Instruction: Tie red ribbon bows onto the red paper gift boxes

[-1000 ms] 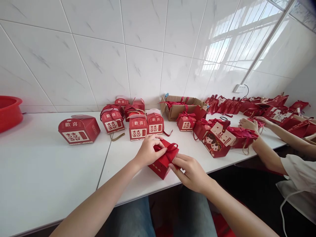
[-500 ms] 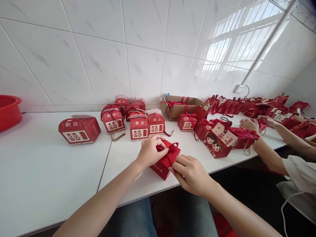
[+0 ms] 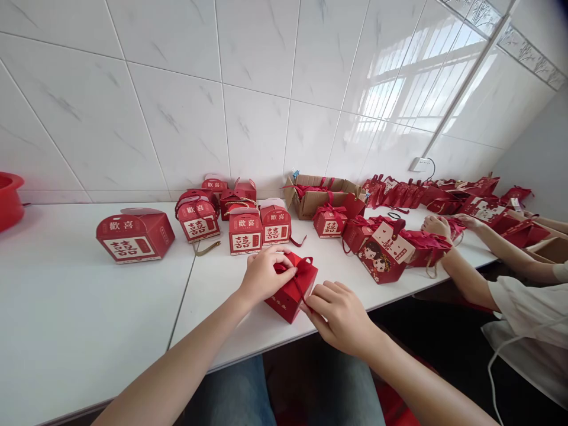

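Note:
A small red gift box sits near the table's front edge, with gold lettering on its side. A dark red ribbon bow lies across its top. My left hand rests over the box's left side, thumb and fingers pinching the ribbon at the bow. Just right of the box, my right hand is closed on a ribbon tail that runs tight from the knot. The knot itself is partly covered by my left fingers.
Several red boxes stand behind my hands, and another box is at the left. A cardboard carton holds ribbons. Boxes with bows lie to the right, near a co-worker's hands. A red basin is far left.
My right hand has drawn slightly away from the box, and more of the ribbon tail shows. My left hand stays on the bow. The whole view has turned a little to the right.

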A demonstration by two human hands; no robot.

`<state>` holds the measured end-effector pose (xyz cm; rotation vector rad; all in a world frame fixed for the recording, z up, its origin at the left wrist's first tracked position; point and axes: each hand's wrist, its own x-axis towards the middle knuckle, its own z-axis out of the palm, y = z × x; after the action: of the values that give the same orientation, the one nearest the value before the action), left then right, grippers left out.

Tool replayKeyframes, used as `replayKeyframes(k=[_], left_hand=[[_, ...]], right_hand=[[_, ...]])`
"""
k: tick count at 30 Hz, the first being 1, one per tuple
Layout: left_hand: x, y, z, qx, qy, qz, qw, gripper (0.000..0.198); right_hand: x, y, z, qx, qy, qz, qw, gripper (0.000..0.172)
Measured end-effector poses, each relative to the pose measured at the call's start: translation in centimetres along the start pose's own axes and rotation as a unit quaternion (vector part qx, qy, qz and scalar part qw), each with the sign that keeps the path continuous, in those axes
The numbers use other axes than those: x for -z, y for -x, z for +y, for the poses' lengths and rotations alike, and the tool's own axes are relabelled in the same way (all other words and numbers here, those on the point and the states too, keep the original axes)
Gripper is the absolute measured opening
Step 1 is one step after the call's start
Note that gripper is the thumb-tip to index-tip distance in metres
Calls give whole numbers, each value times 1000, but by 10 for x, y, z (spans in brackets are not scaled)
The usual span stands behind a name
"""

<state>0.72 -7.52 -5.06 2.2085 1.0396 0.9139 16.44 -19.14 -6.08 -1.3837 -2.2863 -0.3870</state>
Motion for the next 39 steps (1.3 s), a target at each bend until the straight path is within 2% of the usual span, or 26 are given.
replayKeyframes(k=[2,5,7,9,11,12,13,15,16,17,19,20,22,24,27,30,33,36,39], left_hand=[[8,0,2,-15,43,16,999,13],[36,10,9,-12,119,78,990,38],[58,27,14,-6,134,146,980,52],[70,51,16,-1,145,212,966,69],[69,78,14,-7,154,255,955,84],[63,91,12,-10,155,273,950,88],[55,104,9,-21,158,287,945,83],[38,123,3,-42,155,335,928,25],[29,130,0,-48,135,359,922,7],[23,134,-2,-60,113,372,919,5],[14,138,-3,-78,65,372,923,10],[12,137,-2,-91,42,361,927,13],[10,132,-1,-91,-6,342,935,13],[9,123,-1,-58,-49,330,941,20],[5,105,-4,5,-102,288,952,41],[1,88,-8,-11,-154,255,954,32],[-1,77,-10,-35,-181,264,947,11],[0,73,-8,-32,-175,266,947,13],[3,73,-6,-24,-142,220,965,14]], right_hand=[[5,2,2,-66,-10,-35,997,34],[16,14,13,-174,-25,-163,971,54],[23,27,26,-225,-35,-238,944,55],[26,43,39,-251,-55,-238,937,56],[23,57,46,-270,-83,-141,949,64],[19,63,47,-284,-103,-63,951,68],[14,66,45,-298,-130,28,945,67],[2,70,33,-315,-196,214,904,59],[-4,69,25,-307,-227,290,878,59],[-8,68,16,-285,-249,347,858,64],[-15,65,-1,-217,-270,399,849,72],[-16,63,-8,-179,-272,398,858,68],[-13,56,-15,-141,-270,365,880,46],[-7,44,-11,-152,-255,332,895,29],[4,11,6,-181,-234,288,911,16],[9,-34,24,-147,-275,168,935,18],[6,-72,30,-123,-241,36,962,31],[-1,-93,30,-88,-160,-36,983,31],[-8,-100,29,-54,-132,-75,987,24]])
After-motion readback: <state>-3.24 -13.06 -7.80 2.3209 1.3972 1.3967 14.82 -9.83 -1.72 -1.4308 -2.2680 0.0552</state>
